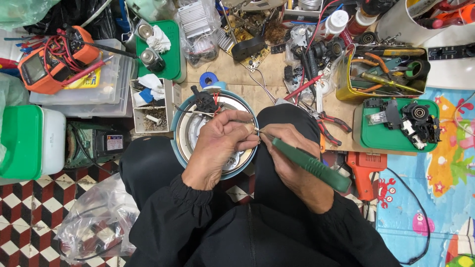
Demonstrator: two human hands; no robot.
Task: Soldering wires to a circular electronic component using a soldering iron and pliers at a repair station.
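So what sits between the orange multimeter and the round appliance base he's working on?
In the head view, a clear plastic organiser box and a small open white box of bits lie between the multimeter and base.

Bright, even light falls from overhead, with only soft shadows under the hands (225, 143). The centre is sharp; wide-lens bending curves the edges, and white plastic far right glares slightly.
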